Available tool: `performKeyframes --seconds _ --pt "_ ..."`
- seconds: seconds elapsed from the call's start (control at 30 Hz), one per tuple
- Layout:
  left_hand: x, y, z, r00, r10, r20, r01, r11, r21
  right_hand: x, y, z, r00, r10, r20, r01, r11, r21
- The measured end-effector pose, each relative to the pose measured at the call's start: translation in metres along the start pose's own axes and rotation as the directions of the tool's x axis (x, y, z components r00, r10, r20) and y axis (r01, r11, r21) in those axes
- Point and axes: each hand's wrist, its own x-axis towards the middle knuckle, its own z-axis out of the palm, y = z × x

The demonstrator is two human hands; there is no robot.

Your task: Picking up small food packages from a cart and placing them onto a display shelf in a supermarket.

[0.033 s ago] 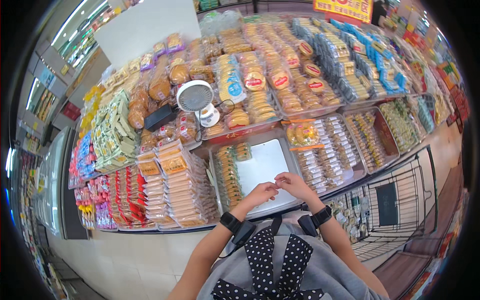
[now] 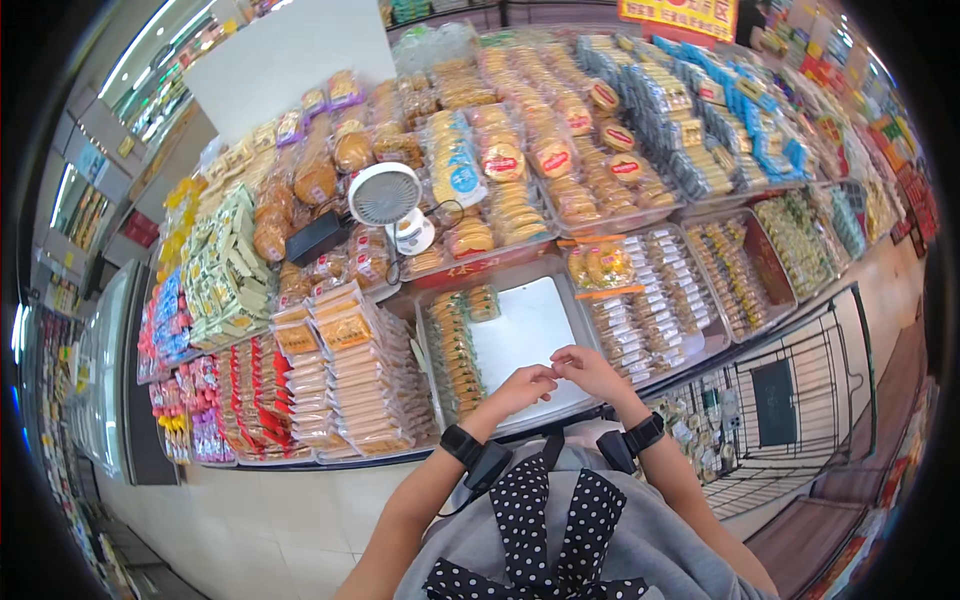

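My left hand [image 2: 528,386] and my right hand [image 2: 587,370] meet with bent fingers above a tray [image 2: 430,375]. Their fingertips are pinched close together. Whatever they hold, if anything, is too small to make out. Under them in the tray lies a flat white board [image 2: 527,322]. Along the tray's left side runs a row of packed round cookies [image 2: 456,350], with a short stack of cookie packs [image 2: 484,303] at its far end. A black band with a dark box sits on each wrist.
Left of the tray stand stacked wrapped crackers [image 2: 362,375]. On the right is a tray of small packs [image 2: 655,295]. A small white fan [image 2: 386,196] and a black box [image 2: 319,236] rest on the goods behind. A wire shopping cart [image 2: 800,400] stands at the lower right.
The view has shifted very slightly, so the display sits a few pixels further left. Both hands keep their place and pose.
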Motion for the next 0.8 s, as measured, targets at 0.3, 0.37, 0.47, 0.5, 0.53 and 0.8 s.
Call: performKeyframes --seconds 0.3,0.37,0.47,0.5,0.53,0.8 --pt "0.002 0.006 0.056 0.978 -0.019 0.207 0.024 0.999 -0.023 -0.064 0.019 -0.010 0.983 0.082 -0.163 -0.062 0.990 0.123" --pt "0.002 0.012 0.067 0.972 -0.056 0.228 0.047 0.998 0.045 -0.077 0.022 -0.017 0.981 0.092 -0.171 -0.054 0.975 0.214" --pt "0.005 0.007 0.080 0.957 -0.071 0.281 0.066 0.997 0.029 -0.099 0.034 -0.019 0.968 0.072 -0.239 0.020 0.932 0.362" --pt "0.008 0.003 0.083 0.948 -0.076 0.308 0.058 0.996 0.065 -0.106 0.039 -0.023 0.959 0.109 -0.260 0.003 0.918 0.397" --pt "0.010 0.005 0.088 0.939 -0.094 0.330 0.072 0.994 0.080 -0.114 0.046 -0.029 0.947 0.148 -0.284 -0.011 0.901 0.433" --pt "0.029 -0.006 0.118 0.903 -0.221 0.368 0.165 0.970 0.179 -0.181 0.101 -0.051 0.725 0.415 -0.550 -0.008 0.803 0.596"
